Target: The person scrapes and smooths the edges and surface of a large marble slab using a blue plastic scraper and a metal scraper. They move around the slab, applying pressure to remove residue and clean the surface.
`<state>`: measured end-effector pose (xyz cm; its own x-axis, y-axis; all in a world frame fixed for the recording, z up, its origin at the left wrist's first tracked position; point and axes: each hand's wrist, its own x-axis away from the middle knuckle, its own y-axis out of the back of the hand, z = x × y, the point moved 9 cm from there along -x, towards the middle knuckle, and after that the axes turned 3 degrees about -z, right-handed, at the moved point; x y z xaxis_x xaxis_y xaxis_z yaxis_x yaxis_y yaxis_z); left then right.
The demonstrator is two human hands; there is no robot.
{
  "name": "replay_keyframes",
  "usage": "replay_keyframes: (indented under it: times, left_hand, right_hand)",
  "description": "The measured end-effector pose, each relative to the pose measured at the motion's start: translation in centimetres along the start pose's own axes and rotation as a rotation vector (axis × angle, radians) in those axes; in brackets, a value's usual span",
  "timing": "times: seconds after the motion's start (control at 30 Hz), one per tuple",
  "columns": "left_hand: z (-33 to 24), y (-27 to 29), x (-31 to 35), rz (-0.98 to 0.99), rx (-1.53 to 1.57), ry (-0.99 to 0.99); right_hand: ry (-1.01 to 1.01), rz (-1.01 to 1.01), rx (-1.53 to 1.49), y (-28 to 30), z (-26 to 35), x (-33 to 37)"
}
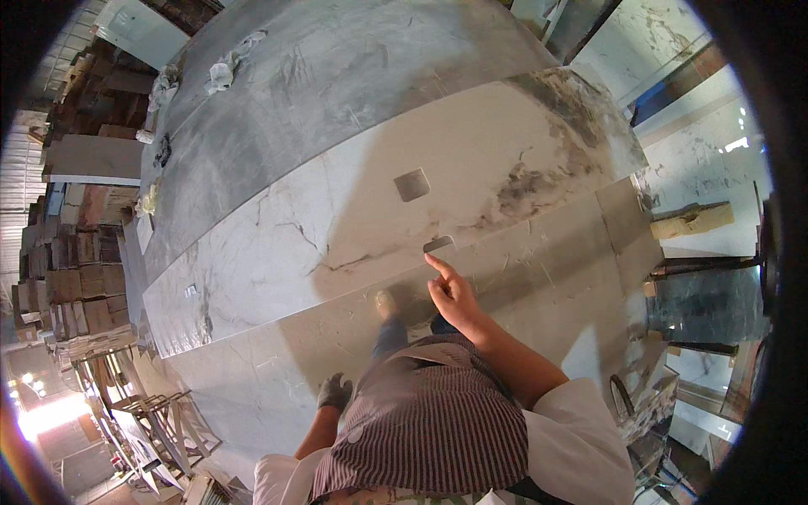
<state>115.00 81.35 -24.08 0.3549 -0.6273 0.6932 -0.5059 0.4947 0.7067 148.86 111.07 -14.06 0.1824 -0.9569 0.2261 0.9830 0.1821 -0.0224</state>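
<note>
A long pale marble slab (278,252) with brown and grey veining lies across the view in front of me. It has a square cutout (412,184) and, closer to its near edge, a smaller rounded slot (438,245). My bare right hand (453,295) is stretched forward, its index finger extended to the rim of that slot and its other fingers curled. It holds nothing. Low at my left side hangs my left hand (335,392) in a grey glove, fingers loosely apart and nothing visible in it.
Beyond the slab spreads a wide grey surface (295,109) with crumpled plastic (222,74) on it. Stacked stone pieces (88,261) line the left, above a metal rack (156,421). More slabs (703,307) stand at right. My shoe (385,305) shows beside the slab's near edge.
</note>
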Motion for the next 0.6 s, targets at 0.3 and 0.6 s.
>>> replay_keyframes:
  times: [0.3, 0.6]
  left_hand:
    - [0.3, 0.3, -0.2, 0.046, 0.227, 0.073]
    - [-7.5, 8.3, -4.2, 0.109, 1.882, 0.101]
  right_hand:
    - [0.171, -0.132, 0.204, 3.1, -1.3, -0.1]
    - [-0.054, -0.003, 0.519, 1.0, 3.7, -1.7]
